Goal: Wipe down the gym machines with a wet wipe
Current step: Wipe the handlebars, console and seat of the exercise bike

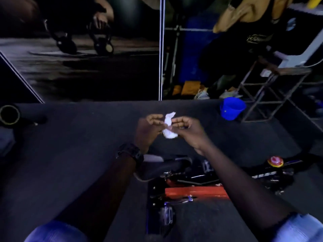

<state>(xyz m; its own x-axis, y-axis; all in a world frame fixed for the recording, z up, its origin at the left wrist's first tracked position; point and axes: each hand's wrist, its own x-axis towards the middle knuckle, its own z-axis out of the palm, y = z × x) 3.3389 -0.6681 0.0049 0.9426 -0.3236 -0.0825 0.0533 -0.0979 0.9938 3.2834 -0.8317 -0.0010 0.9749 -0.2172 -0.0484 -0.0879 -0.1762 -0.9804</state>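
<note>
The wet wipe [169, 125], crumpled and white, is held in mid-air between both hands, above the dark floor mat [87, 137]. The left hand [148, 130] and right hand [187, 131] each have their grip pinched on it from opposite sides. This looks like preparing the wipe, unfolding or refolding, before wiping; next it likely needs spreading flat and bringing down to the machine [192, 187], black and orange, below the wipe. A blue bucket [231, 109] stands right of the wipe; a metal rack [272, 88] beyond.
</note>
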